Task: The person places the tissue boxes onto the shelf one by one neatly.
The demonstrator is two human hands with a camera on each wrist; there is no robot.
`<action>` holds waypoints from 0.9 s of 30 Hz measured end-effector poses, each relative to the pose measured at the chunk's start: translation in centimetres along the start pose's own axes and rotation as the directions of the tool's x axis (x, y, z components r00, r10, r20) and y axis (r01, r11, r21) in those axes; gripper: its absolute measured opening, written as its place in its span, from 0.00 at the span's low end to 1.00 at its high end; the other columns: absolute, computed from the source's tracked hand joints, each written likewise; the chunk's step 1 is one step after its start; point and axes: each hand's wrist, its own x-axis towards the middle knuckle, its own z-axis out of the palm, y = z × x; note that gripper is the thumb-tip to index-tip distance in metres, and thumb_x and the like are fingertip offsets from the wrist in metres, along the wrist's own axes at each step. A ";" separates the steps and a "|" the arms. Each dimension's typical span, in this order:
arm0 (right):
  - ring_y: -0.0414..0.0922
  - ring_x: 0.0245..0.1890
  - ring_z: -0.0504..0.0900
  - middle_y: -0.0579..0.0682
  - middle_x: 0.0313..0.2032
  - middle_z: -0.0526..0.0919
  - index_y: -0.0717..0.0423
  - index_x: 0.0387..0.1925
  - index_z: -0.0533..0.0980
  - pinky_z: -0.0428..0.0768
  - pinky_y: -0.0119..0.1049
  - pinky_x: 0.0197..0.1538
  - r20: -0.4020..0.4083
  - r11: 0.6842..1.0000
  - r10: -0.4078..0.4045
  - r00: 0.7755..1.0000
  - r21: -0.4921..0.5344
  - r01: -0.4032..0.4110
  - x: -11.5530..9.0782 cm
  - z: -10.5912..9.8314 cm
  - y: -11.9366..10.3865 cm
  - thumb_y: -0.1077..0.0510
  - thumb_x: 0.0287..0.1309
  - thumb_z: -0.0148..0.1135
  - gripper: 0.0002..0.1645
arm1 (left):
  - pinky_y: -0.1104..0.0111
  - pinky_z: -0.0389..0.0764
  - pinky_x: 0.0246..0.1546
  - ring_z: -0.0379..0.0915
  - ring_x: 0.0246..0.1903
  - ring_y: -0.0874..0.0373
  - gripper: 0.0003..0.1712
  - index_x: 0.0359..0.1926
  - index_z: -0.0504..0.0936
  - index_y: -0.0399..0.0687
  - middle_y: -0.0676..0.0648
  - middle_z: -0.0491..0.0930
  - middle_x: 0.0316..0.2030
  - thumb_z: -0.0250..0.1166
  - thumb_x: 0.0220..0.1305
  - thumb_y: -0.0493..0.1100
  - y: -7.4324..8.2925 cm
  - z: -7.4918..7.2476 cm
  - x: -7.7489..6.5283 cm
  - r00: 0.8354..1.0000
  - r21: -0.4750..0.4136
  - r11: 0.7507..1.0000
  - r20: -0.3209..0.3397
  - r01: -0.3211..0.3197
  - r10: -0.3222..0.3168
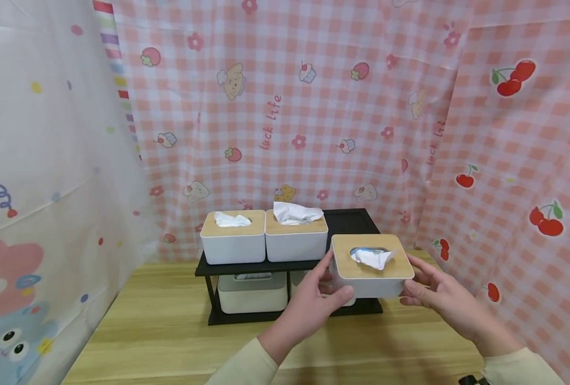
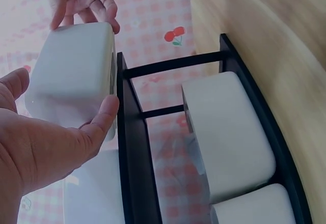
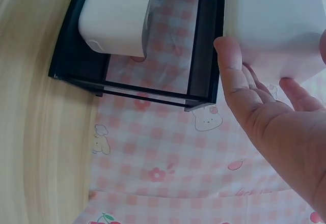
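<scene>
Both hands hold a white tissue box (image 1: 371,289) with a wood-look lid and a white tissue standing out of its oval slot. My left hand (image 1: 308,300) grips its left side, thumb at the front corner. On the opposite side, my right hand (image 1: 436,293) grips it with the thumb near the front edge and fingers behind. The box is held in front of the right end of a black two-tier rack (image 1: 351,220), close to its upper shelf. Two similar tissue boxes, a left one (image 1: 233,247) and a middle one (image 1: 297,245), stand side by side on that shelf.
On the rack's lower tier sit a pale box (image 1: 253,297) and another beside it, mostly hidden by my left hand. The rack stands on a wood-grain table (image 1: 155,321). Behind hangs a pink checked curtain (image 1: 285,107); a white printed curtain (image 1: 49,176) closes the left side.
</scene>
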 end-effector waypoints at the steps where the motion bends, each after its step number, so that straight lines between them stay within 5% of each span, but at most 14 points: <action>1: 0.47 0.53 0.89 0.65 0.69 0.76 0.60 0.86 0.43 0.87 0.36 0.57 -0.006 1.000 0.006 1.000 0.000 -0.006 0.2 -0.1 -0.1 0.56 0.84 0.52 0.43 | 0.52 0.86 0.59 0.78 0.62 0.48 0.49 0.85 0.55 0.69 0.41 0.74 0.70 0.70 0.73 0.59 0.1 0.0 0.2 1.000 0.004 1.000 -0.002 0.007 -0.007; 6: 0.46 0.54 0.89 0.76 0.74 0.67 0.57 0.87 0.42 0.87 0.35 0.57 -0.025 0.999 0.036 0.999 -0.002 -0.036 0.9 -0.2 -0.5 0.52 0.84 0.53 0.45 | 0.56 0.88 0.53 0.77 0.61 0.47 0.50 0.86 0.53 0.68 0.40 0.74 0.71 0.71 0.72 0.59 0.2 0.1 1.0 1.000 -0.015 1.000 -0.019 0.020 -0.020; 13: 0.42 0.56 0.88 0.75 0.76 0.65 0.57 0.87 0.45 0.87 0.35 0.56 -0.090 0.999 0.044 0.995 0.000 -0.044 2.1 0.1 -1.1 0.48 0.84 0.52 0.45 | 0.46 0.86 0.60 0.74 0.70 0.42 0.52 0.86 0.56 0.59 0.41 0.70 0.75 0.72 0.70 0.60 0.8 0.6 1.5 0.996 -0.015 0.997 -0.055 0.070 -0.070; 19: 0.34 0.55 0.86 0.74 0.77 0.64 0.61 0.85 0.50 0.88 0.35 0.56 -0.158 0.999 0.034 0.987 0.015 -0.032 3.2 0.8 -1.2 0.46 0.84 0.52 0.43 | 0.44 0.81 0.66 0.70 0.74 0.40 0.50 0.85 0.56 0.48 0.41 0.66 0.78 0.71 0.73 0.57 0.7 0.9 2.0 0.996 -0.053 0.997 -0.077 0.047 -0.051; 27: 0.41 0.55 0.87 0.73 0.75 0.66 0.65 0.83 0.52 0.88 0.33 0.55 -0.253 0.997 0.072 0.965 -0.016 -0.079 4.1 1.8 -1.0 0.44 0.81 0.56 0.46 | 0.44 0.80 0.67 0.70 0.73 0.38 0.50 0.84 0.57 0.47 0.37 0.62 0.80 0.70 0.73 0.58 0.5 1.1 2.2 0.993 -0.043 0.998 -0.114 0.035 -0.039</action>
